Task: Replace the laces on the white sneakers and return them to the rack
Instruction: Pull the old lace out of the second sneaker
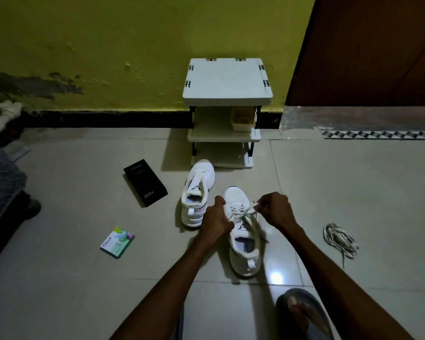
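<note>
Nearest me, a white mesh sneaker (pixel 241 263) with thin black side lines, threaded with a white flat lace (pixel 248 211) — its white twin sneaker (pixel 198 192) matches. Loose white-and-dark striped laces (pixel 339 238), pale grey floor tiles (pixel 84 278), glossy black cardboard box (pixel 145 185), white plastic rack (pixel 227 79), yellow-green painted wall (pixel 133 33).

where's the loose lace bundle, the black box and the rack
loose lace bundle (pixel 339 238), head view, middle of the coil
black box (pixel 145 186), head view, centre of its lid
rack (pixel 227 82), head view, bare top shelf
</note>
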{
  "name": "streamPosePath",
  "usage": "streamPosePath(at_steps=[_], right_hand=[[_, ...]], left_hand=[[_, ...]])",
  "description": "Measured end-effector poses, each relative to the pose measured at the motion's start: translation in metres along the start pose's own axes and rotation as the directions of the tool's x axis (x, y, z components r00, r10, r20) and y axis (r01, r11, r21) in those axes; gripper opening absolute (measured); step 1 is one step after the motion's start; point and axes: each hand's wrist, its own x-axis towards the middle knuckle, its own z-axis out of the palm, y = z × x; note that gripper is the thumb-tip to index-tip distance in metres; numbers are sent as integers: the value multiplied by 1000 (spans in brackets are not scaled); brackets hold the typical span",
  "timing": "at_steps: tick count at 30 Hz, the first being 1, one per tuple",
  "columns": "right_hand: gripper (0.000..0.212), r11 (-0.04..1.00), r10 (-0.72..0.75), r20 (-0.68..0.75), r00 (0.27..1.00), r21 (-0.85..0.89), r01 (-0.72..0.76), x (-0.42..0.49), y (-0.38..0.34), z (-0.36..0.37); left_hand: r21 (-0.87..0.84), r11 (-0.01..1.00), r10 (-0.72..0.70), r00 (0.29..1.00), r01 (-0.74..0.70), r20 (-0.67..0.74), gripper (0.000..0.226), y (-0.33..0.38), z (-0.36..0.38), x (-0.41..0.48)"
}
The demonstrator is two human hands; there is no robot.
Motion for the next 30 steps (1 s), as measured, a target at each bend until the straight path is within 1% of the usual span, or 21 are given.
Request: streamPosePath(at_steps=[2,6,8,10,11,12,13,15,17,19,20,21,22,23,24,25,26,27,28,29,30], right_hand=[[9,999,-35,124,992,7,34,-6,-7,8],[25,994,-66,279,958,-61,86,-12,-23,26],[24,986,-76,257,963,-127,112,-16,-31,29],[5,976,-84,207,975,-181,122,-18,-37,29],[22,974,-76,196,978,-195,115,-17,-37,32],[30,972,-79,194,978,-204,119,-16,-36,33],[26,975,-72,174,982,-194,106,-14,-36,35],[7,974,-75,153,985,-198,105,-12,-37,37],[12,966,-90,126,988,-229,117,-13,-38,42],[12,937,-150,39,988,-314,154,-16,-39,40],[10,925,-196,-41,980,-340,171,-15,-38,36],[6,935,-225,-160,961,-313,167,-15,-36,30],[7,971,-180,-297,938,-206,121,-14,-33,23],[11,999,-23,-421,907,19,34,-12,-30,14],[12,955,199,-480,854,291,-59,-8,-26,4],[12,837,404,-448,797,532,-126,-3,-21,-2],[12,702,535,-366,762,694,-159,0,-19,-6],[13,572,590,-269,761,805,-158,3,-18,-7],[13,439,599,-157,785,885,-157,3,-20,-8],[15,275,566,-30,824,949,-155,3,-22,-7],[16,68,504,121,855,981,-180,1,-24,-2]], left_hand=[[-6,1000,20,1000,-20,-9,67,-2,2,1],[0,1000,32,999,-32,-23,65,-3,3,2],[-11,1000,27,999,-28,-27,64,-2,4,2],[-30,999,19,999,-20,-34,65,-1,5,3],[-36,999,17,999,-18,-38,66,-1,6,3],[-39,999,18,999,-20,-40,67,-1,6,3],[-39,999,16,999,-18,-39,67,-1,6,3],[-38,999,11,999,-12,-42,67,-1,5,3],[-38,999,-7,999,6,-46,66,-1,5,2],[-36,999,-10,999,8,-42,65,0,5,2],[-27,1000,-5,999,4,-34,65,0,5,2],[-17,1000,-4,1000,4,-24,65,-1,5,1],[-16,1000,-4,1000,4,-21,66,-1,5,2],[-20,1000,-6,1000,6,-21,66,-3,5,1],[-23,1000,-11,1000,10,-23,66,-3,6,2],[-23,1000,-16,1000,15,-24,65,-4,6,3],[-22,1000,-22,999,22,-23,65,-4,7,4],[-26,999,-27,999,27,-20,65,-3,7,4],[-30,999,-33,999,32,-14,65,-3,7,5],[-35,999,-36,999,36,-7,66,-3,7,5],[-36,999,-40,999,40,-1,66,-3,6,5]])
